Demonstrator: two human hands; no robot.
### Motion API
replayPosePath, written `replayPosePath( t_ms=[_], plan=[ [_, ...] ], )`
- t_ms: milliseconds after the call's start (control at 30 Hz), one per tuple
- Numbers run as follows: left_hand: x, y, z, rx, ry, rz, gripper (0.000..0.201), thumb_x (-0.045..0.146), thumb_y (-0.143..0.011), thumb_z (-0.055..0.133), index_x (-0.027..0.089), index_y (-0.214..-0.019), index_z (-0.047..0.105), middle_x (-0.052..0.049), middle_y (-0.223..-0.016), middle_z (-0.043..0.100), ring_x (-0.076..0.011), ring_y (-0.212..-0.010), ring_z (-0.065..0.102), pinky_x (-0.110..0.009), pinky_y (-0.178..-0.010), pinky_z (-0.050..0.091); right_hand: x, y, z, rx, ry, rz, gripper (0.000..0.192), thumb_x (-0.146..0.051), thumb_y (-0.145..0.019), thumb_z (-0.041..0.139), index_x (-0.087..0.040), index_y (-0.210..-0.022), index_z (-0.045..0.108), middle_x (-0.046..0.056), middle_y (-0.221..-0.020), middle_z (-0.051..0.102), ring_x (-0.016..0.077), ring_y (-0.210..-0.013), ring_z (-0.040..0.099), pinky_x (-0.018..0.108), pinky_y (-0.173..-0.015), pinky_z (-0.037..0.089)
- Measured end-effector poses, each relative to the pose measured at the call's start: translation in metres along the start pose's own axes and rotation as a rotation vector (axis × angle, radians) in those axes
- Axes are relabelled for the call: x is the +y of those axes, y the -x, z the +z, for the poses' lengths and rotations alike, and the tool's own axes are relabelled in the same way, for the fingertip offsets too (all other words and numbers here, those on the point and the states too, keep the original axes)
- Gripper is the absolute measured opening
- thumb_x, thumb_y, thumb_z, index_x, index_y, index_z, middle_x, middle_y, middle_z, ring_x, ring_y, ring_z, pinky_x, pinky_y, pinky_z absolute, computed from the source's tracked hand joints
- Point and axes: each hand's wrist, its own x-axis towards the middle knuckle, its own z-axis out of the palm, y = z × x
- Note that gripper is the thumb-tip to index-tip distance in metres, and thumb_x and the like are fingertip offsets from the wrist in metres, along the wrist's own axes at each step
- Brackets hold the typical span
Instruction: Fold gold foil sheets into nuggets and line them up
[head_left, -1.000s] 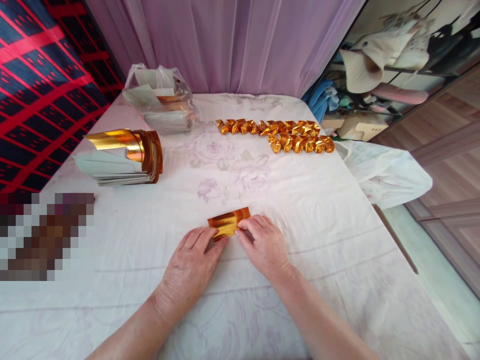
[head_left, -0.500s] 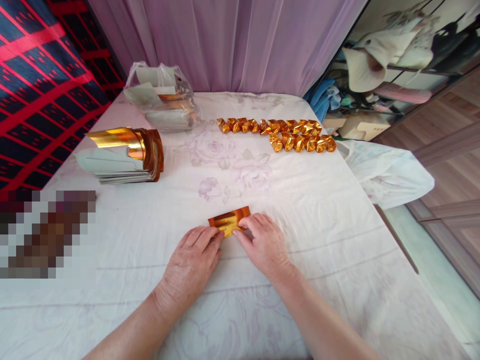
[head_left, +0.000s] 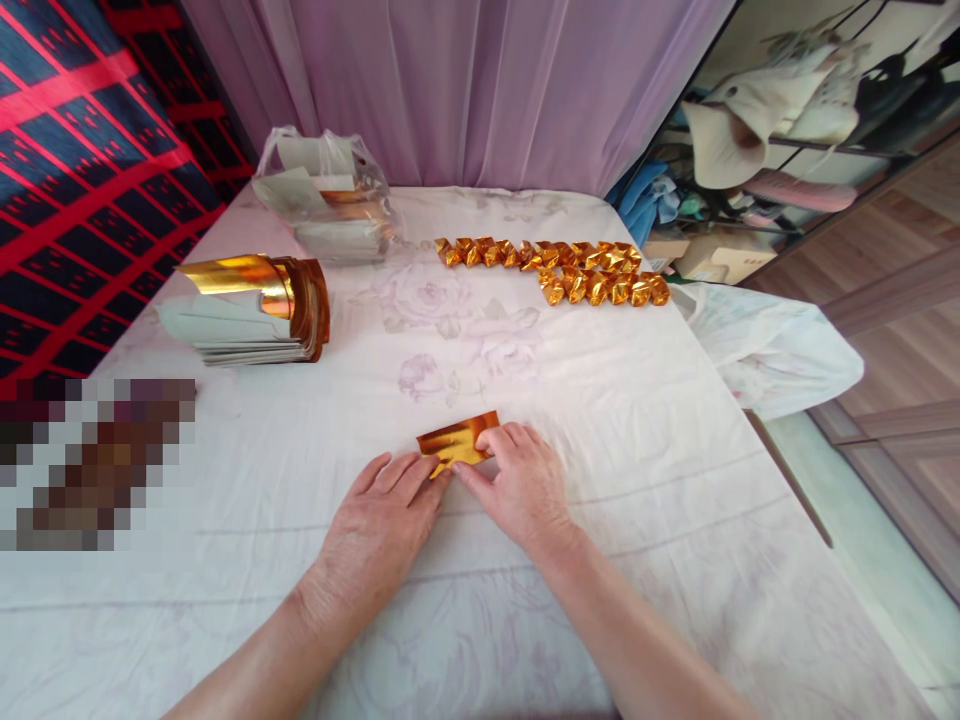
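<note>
A: Head view, only one. Gold sheet, where?
B: On the surface, between left and right edges, well short of the far edge. The gold sheet is slightly tilted, its right end farther up.
A: Left hand?
B: Left hand palm down, fingers nearly straight and close together, tips over the sheet's near left corner. Touching; can't tell if it's pinched.
A: Right hand?
B: Right hand narrow, holding the sheet's right part: thumb along the near side, curled forefinger on the right end. Thumb tip just beside left fingertips.
A: Rest of the surface?
B: Sheet stack near the left edge, gold curling over white. Clear plastic bag behind it, by the far left corner, more sheets inside.
A: Right side?
B: Two rows of folded gold pieces. Longer back row, shorter front row, both reaching the right edge.
A: Beyond?
B: White bag just beside the right edge; purple curtain behind the far edge.
</note>
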Motion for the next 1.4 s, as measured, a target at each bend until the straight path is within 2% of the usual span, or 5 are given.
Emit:
replayPosePath(
  t_ms=[367, 567, 800, 1167, 1400],
  plan=[
    [0.005, 0.001, -0.003, -0.047, -0.025, -0.027, 0.033, 0.014, -0.093, 0.049, 0.019, -0.12, 0.065, -0.009, -0.126, 0.066, -0.027, -0.113, 0.062, -0.048, -0.098, 0.046, -0.001, 0.0, 0.0, -0.01, -0.051, 0.043, 0.018, -0.036, -0.082, 0.071, -0.023, -0.081, 0.058, 0.003, -0.083, 0.066, 0.0219, -0.08, 0.059, 0.033, -0.07, 0.041],
    [0.005, 0.002, -0.003, -0.033, -0.016, -0.037, 0.033, 0.015, -0.093, 0.048, 0.019, -0.12, 0.065, -0.008, -0.125, 0.067, -0.0271, -0.113, 0.062, -0.048, -0.098, 0.045, 0.011, 0.001, -0.001, -0.013, -0.152, 0.071, 0.007, -0.022, -0.085, 0.066, -0.024, -0.082, 0.06, 0.002, -0.084, 0.067, 0.0197, -0.083, 0.061, 0.031, -0.073, 0.043],
    [0.005, 0.003, -0.003, -0.064, -0.014, -0.033, 0.037, 0.013, -0.091, 0.048, 0.021, -0.122, 0.064, -0.007, -0.127, 0.066, -0.0276, -0.116, 0.06, -0.049, -0.099, 0.043, 0.033, 0.0, -0.006, 0.039, -0.091, 0.102, 0.009, -0.023, -0.084, 0.066, -0.024, -0.077, 0.061, 0.001, -0.081, 0.067, 0.0195, -0.077, 0.059, 0.031, -0.069, 0.04],
    [0.002, 0.001, -0.004, 0.011, 0.028, -0.076, 0.031, 0.03, -0.095, 0.054, 0.024, -0.123, 0.065, -0.005, -0.126, 0.067, -0.0286, -0.12, 0.058, -0.051, -0.106, 0.039, 0.041, 0.002, -0.005, 0.071, -0.061, 0.082, 0.009, -0.024, -0.087, 0.061, -0.024, -0.078, 0.062, 0.002, -0.081, 0.067, 0.0198, -0.077, 0.058, 0.031, -0.07, 0.039],
    [0.011, -0.003, 0.003, 0.031, 0.0, -0.128, 0.038, 0.032, -0.096, 0.051, 0.011, -0.126, 0.062, -0.015, -0.126, 0.064, -0.0308, -0.118, 0.056, -0.049, -0.105, 0.041, 0.033, 0.003, -0.004, 0.063, -0.082, -0.008, 0.013, -0.017, -0.09, 0.054, -0.023, -0.082, 0.063, 0.002, -0.082, 0.067, 0.0193, -0.079, 0.057, 0.031, -0.072, 0.038]
  ],
)
